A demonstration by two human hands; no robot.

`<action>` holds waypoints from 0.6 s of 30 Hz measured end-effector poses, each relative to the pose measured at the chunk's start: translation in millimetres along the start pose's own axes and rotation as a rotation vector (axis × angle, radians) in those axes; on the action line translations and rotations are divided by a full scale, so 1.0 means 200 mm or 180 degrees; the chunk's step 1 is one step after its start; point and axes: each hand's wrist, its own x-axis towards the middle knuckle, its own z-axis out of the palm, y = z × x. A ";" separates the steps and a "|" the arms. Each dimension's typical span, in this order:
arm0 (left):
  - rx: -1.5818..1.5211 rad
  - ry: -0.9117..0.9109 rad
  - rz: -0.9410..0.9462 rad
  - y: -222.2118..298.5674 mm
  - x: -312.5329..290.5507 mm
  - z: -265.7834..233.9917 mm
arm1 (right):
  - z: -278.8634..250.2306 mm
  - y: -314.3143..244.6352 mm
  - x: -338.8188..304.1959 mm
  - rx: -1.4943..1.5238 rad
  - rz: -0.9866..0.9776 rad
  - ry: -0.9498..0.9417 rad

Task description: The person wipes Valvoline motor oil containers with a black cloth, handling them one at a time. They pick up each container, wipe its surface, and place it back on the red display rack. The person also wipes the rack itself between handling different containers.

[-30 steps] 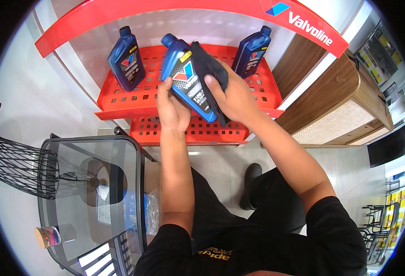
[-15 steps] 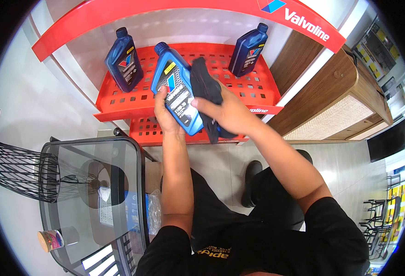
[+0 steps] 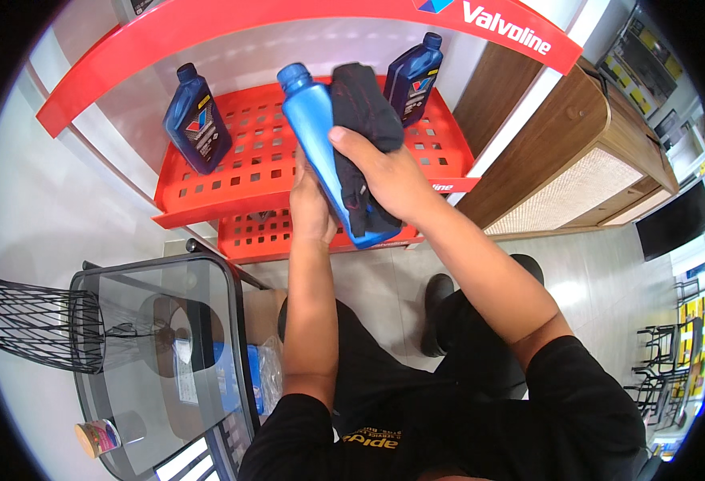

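A blue motor oil bottle (image 3: 311, 127) is held tilted in front of the red shelf, its narrow side facing me and its cap at the top. My left hand (image 3: 312, 207) grips it from the left, low down, with the fingers partly hidden behind it. In my right hand (image 3: 388, 172) is a bunched black cloth (image 3: 362, 100), pressed against the bottle's right side. Two similar dark blue oil bottles stand on the perforated red shelf (image 3: 260, 172): one bottle (image 3: 197, 120) at the left, another bottle (image 3: 413, 80) at the right, partly behind the cloth.
A red header bar (image 3: 288, 24) crosses above the shelf. To the lower left is a glass-topped side table (image 3: 200, 280) with a black wire lamp (image 3: 44, 325) and a small lidded jar (image 3: 98, 437). A wooden cabinet (image 3: 561, 152) stands at the right.
The held bottle has turned, so its label no longer shows and its narrow side faces me. My right hand and the cloth have shifted up along its right side.
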 end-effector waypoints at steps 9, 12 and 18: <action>-0.0865 -0.0384 0.0114 0.14 -0.12 0.10 | 0.01 -0.01 0.13 -0.1377 -0.0636 -0.0060; -0.1153 -0.0397 0.0285 0.15 -0.07 0.00 | 0.02 0.11 -0.04 -0.1381 -0.1095 -0.0085; -0.1333 -0.0866 0.0287 0.10 -0.05 -0.06 | -0.03 0.13 -0.30 -0.2091 -0.1065 -0.0268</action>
